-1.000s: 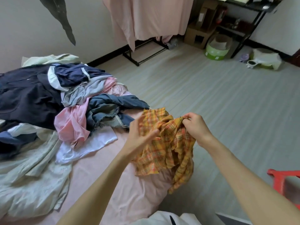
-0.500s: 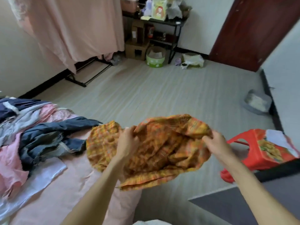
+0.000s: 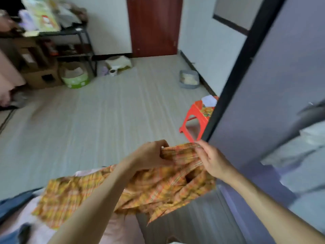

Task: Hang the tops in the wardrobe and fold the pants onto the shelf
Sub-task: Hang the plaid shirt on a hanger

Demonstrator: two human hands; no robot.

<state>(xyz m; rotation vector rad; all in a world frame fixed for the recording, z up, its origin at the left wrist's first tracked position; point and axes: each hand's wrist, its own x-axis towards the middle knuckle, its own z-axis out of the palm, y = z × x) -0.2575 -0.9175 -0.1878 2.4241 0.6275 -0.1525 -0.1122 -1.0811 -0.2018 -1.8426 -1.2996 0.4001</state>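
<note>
While the orange plaid top [image 3: 158,187] hangs bunched above the bed's [image 3: 116,226] corner, the left hand [image 3: 149,154] and right hand [image 3: 213,159] each keep a curled grip on its upper edge, beside the wardrobe [image 3: 263,85].

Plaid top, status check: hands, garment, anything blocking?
Left hand and right hand both grip the plaid top at one bunched edge. Top off the bed, unhung. Red stool beside the wardrobe frame.
</note>
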